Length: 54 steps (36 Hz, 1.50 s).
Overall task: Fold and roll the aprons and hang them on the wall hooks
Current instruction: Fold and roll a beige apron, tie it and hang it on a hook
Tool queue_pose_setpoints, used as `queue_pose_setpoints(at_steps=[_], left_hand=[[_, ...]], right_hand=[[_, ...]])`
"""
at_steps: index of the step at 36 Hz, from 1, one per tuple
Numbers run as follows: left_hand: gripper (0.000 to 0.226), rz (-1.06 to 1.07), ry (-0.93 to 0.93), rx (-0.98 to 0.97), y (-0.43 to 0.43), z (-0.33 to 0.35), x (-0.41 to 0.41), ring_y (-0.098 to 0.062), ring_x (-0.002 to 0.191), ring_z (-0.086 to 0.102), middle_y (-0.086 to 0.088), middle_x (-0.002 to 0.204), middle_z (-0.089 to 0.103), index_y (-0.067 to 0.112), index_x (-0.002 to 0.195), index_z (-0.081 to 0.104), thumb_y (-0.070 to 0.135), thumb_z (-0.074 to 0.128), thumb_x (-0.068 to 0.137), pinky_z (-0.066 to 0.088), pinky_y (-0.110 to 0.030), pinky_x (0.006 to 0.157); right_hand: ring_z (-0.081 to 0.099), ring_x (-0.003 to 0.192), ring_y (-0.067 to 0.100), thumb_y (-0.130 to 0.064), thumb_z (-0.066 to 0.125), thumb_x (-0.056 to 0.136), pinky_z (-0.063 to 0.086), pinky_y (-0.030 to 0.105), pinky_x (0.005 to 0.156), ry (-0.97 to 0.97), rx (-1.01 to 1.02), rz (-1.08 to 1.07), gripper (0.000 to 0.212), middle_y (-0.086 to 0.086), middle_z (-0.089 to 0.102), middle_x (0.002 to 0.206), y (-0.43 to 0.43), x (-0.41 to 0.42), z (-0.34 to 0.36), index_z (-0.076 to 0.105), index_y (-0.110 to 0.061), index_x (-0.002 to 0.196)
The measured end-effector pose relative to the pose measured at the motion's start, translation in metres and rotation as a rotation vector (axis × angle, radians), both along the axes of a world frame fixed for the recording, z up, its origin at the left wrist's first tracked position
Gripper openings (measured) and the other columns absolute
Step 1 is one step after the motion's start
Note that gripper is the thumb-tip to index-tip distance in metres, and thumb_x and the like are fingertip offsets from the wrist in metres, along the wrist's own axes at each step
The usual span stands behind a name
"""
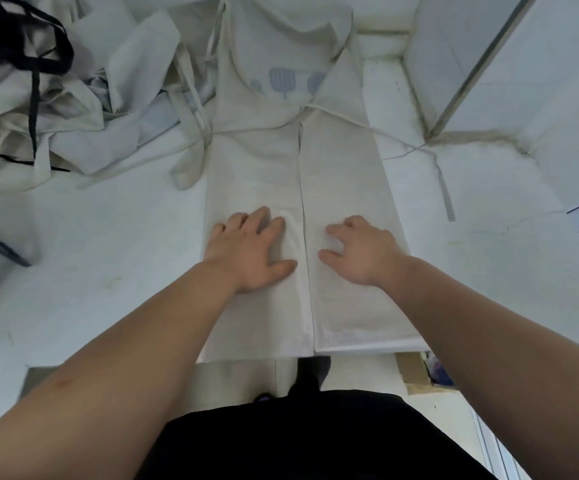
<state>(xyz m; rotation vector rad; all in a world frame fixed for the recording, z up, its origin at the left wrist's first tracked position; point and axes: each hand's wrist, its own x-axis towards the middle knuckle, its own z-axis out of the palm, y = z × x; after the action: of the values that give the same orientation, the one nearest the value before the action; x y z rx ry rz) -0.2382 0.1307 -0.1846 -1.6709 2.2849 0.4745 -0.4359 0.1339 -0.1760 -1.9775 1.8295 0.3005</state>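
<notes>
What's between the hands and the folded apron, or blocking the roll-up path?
Nothing visible. The left hand and right hand already rest flat on the apron, one on each folded flap. Ahead, only its own ties cross it. The pile of other aprons lies off to the left. No hooks in view.

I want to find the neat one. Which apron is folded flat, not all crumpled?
The apron under both hands, with blue utensil prints. Its sides are folded to the middle; the pile on the left is crumpled.

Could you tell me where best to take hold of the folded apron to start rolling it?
Probably the near hem of the folded apron, from the table's front edge, one hand per flap: both side flaps meet mid-strip and the ties trail from its far end.
</notes>
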Motion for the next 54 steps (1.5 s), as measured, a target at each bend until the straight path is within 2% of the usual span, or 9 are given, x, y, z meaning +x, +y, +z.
queue_pose_setpoints(at_steps=[4, 10, 24, 31, 36, 40, 44, 48, 54], left_hand=[[0.068, 0.023, -0.045, -0.032, -0.030, 0.004, -0.008, -0.028, 0.138, 0.019, 0.001, 0.157, 0.010, 0.034, 0.150, 0.013, 0.065, 0.031, 0.092, 0.022, -0.040, 0.108], [0.071, 0.074, -0.013, 0.042, -0.078, 0.003, -0.017, -0.022, 0.147, -0.002, 0.000, 0.161, -0.005, 0.031, 0.153, 0.004, 0.061, 0.031, 0.094, 0.007, -0.042, 0.117], [0.067, 0.163, -0.015, 0.054, -0.197, -0.010, -0.037, -0.021, 0.148, -0.011, 0.001, 0.160, -0.015, 0.026, 0.153, -0.006, 0.053, 0.024, 0.099, 0.002, -0.044, 0.119], [0.063, 0.228, -0.047, -0.078, -0.238, -0.015, -0.038, -0.025, 0.146, 0.004, 0.001, 0.161, -0.010, 0.027, 0.153, 0.001, 0.054, 0.019, 0.099, 0.016, -0.047, 0.113], [0.059, 0.238, 0.006, -0.151, -0.266, -0.015, -0.033, -0.036, 0.139, 0.018, -0.004, 0.161, -0.005, 0.024, 0.153, 0.007, 0.045, 0.025, 0.101, 0.024, -0.045, 0.110], [0.052, 0.243, 0.150, -0.286, -0.295, -0.021, -0.030, -0.038, 0.124, 0.045, -0.005, 0.158, 0.015, 0.024, 0.151, 0.020, 0.031, 0.031, 0.100, 0.039, -0.046, 0.097], [0.056, 0.167, 0.284, -0.297, -0.318, -0.031, -0.021, -0.034, 0.123, 0.050, -0.015, 0.143, 0.043, 0.021, 0.143, 0.044, 0.039, 0.025, 0.093, 0.046, -0.045, 0.096], [0.063, 0.198, 0.424, -0.284, -0.326, -0.039, -0.016, -0.030, 0.120, 0.051, -0.020, 0.125, 0.055, 0.017, 0.124, 0.063, 0.050, 0.027, 0.085, 0.043, -0.038, 0.100], [0.020, 0.278, 0.477, -0.281, -0.335, -0.031, -0.020, -0.029, 0.106, 0.051, -0.020, 0.112, 0.056, 0.004, 0.104, 0.062, 0.019, 0.057, 0.091, 0.034, -0.020, 0.083]], right_hand=[[0.052, 0.115, 0.028, -0.047, 0.039, 0.095, 0.044, 0.038, 0.096, -0.069, 0.003, -0.048, 0.046, 0.006, 0.049, 0.130, -0.036, -0.002, 0.007, 0.050, -0.022, 0.131], [0.047, 0.123, 0.031, -0.038, 0.045, 0.096, 0.040, 0.038, 0.101, -0.133, -0.041, -0.057, 0.048, 0.012, 0.046, 0.136, -0.105, -0.008, 0.011, 0.043, -0.020, 0.140], [0.053, 0.111, 0.034, -0.020, 0.047, 0.094, 0.042, 0.035, 0.090, -0.237, -0.233, -0.007, 0.033, 0.016, 0.054, 0.122, -0.245, -0.009, 0.013, 0.055, -0.013, 0.126], [0.043, 0.125, 0.034, -0.028, 0.044, 0.097, 0.036, 0.037, 0.103, -0.255, -0.100, 0.010, 0.054, 0.014, 0.037, 0.140, -0.286, -0.007, -0.004, 0.025, -0.025, 0.148], [0.055, 0.089, 0.030, -0.028, 0.033, 0.099, 0.044, 0.036, 0.082, -0.237, -0.153, 0.015, 0.059, 0.013, 0.059, 0.110, -0.314, -0.005, -0.004, 0.005, -0.033, 0.151], [0.054, 0.111, 0.033, -0.020, 0.039, 0.099, 0.042, 0.032, 0.091, -0.164, -0.121, 0.123, 0.050, 0.013, 0.054, 0.132, -0.335, -0.002, -0.006, 0.028, -0.026, 0.147], [0.056, 0.109, 0.033, -0.025, 0.044, 0.098, 0.042, 0.031, 0.084, -0.166, -0.195, 0.155, 0.030, 0.014, 0.062, 0.117, -0.341, -0.001, -0.012, 0.056, -0.014, 0.123], [0.059, 0.103, 0.031, -0.028, 0.049, 0.095, 0.046, 0.032, 0.084, -0.261, -0.254, 0.127, 0.027, 0.011, 0.067, 0.108, -0.344, -0.001, -0.015, 0.063, -0.012, 0.112], [0.060, 0.094, 0.024, -0.033, 0.054, 0.093, 0.040, 0.025, 0.076, -0.321, -0.207, 0.067, 0.023, 0.006, 0.067, 0.095, -0.348, -0.005, -0.017, 0.066, -0.015, 0.099]])
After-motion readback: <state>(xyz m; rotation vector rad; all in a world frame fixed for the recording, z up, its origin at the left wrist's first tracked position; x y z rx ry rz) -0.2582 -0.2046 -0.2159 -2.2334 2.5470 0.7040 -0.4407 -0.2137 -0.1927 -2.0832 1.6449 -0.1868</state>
